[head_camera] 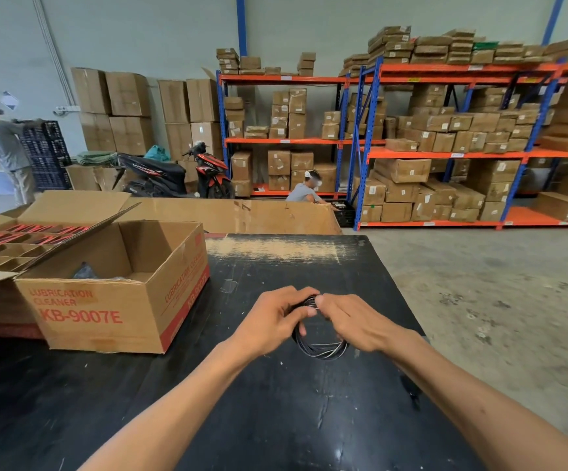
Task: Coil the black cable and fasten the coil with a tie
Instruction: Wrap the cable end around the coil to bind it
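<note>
Both hands meet over the middle of the black tabletop (275, 419), fingers curled around the top of a coiled black cable (321, 348). The left hand (272, 322) grips the coil's upper left arc, its thumb tip pressed across the strands and its other fingers wrapped behind. The right hand (353, 322) closes on the upper right arc, fingertips touching those of the left hand right at the top of the loop. The fingers cover that top section, so whether a tie is there, or how the strands cross, cannot be made out. Only the lower half of the coil shows, hanging as several bundled turns between and below the two wrists; it is hard to tell if its bottom rests on the tabletop or sits just above it. The cable's ends are not visible.

To the left, on the tabletop, stands an open cardboard box (112, 300) printed "LUBRICATION CLEANER KB-9007E"; something dark lies inside, too hidden to identify. Behind it, partly cut off by the left edge, is a divided carton (7, 249) with red items in its cells. Beyond the tabletop are blue-and-orange shelves (445, 151) stacked with cartons, a parked scooter (173, 175), a seated person (304, 190) half hidden by cardboard, and a standing person (4, 147) at far left.
</note>
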Tool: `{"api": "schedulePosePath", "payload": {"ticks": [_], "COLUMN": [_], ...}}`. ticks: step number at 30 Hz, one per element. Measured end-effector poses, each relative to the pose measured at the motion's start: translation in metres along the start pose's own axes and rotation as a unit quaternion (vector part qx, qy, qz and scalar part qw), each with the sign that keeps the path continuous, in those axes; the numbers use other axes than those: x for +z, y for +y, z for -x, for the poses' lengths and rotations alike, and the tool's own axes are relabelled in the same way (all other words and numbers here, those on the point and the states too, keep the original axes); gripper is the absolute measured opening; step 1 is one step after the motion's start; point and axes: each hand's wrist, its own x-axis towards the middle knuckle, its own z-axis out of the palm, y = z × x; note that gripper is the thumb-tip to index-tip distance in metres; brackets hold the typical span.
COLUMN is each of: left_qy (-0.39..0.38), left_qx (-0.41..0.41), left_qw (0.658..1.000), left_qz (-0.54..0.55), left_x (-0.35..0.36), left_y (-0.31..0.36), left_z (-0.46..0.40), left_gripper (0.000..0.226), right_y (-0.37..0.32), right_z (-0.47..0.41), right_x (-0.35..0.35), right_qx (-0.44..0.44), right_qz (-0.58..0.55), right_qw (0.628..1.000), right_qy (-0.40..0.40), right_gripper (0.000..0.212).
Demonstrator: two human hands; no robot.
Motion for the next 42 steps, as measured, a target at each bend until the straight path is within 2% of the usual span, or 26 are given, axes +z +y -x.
{"api": "schedulePosePath", "payload": {"ticks": [4,7,11,14,19,21,25,29,32,37,39,42], "left_qy": [0.014,0.036,0.042,0.032,-0.060,-0.097,-0.095,-0.115,-0.081,0.008,0.018,0.019], "left_qx": [0.041,0.038,-0.003,-0.039,-0.016,0.000,-0.013,-0.100,-0.147,-0.148,-0.126,-0.107], "left_qw": [0.995,0.989,0.979,0.973,0.938,0.938,0.965,0.984,0.984,0.983,0.979,0.972], "left_qz": [-0.094,-0.142,-0.199,-0.226,-0.342,-0.332,-0.244,-0.092,-0.058,-0.110,-0.160,-0.208], "left_x": [0.007,0.014,0.020,0.025,0.037,0.043,0.054,0.057,0.071,0.096,0.103,0.113], "left_y": [-0.009,-0.015,-0.014,-0.009,-0.001,-0.002,-0.005,0.006,0.008,0.008,0.009,0.012], "left_z": [-0.001,-0.001,-0.002,-0.004,-0.010,-0.012,-0.014,-0.022,-0.026,-0.029,-0.030,-0.033], "left_gripper": [0.015,0.015,0.015,0.016,0.026,0.023,0.019,0.020,0.024,0.032,0.032,0.028], "right_y": [0.003,0.003,0.006,0.013,0.025,0.032,0.045,0.057,0.060,0.071,0.074,0.082], "right_z": [-0.001,0.000,0.003,0.006,0.011,0.015,0.022,0.032,0.035,0.036,0.042,0.045], "right_x": [-0.002,-0.003,0.000,0.005,0.010,0.006,-0.002,-0.011,-0.013,-0.015,-0.013,-0.013], "right_qx": [0.024,0.041,0.065,0.106,0.152,0.170,0.168,0.166,0.184,0.208,0.210,0.230], "right_qz": [0.044,0.041,-0.001,-0.090,-0.123,-0.157,-0.187,-0.202,-0.254,-0.386,-0.389,-0.387], "right_qw": [0.997,0.996,0.998,0.989,0.978,0.970,0.967,0.964,0.947,0.892,0.890,0.887], "right_qy": [-0.065,-0.072,-0.006,0.056,0.076,0.074,0.047,0.037,0.066,0.112,0.110,0.105], "right_gripper": [0.035,0.032,0.027,0.023,0.019,0.017,0.020,0.018,0.016,0.011,0.012,0.025]}}
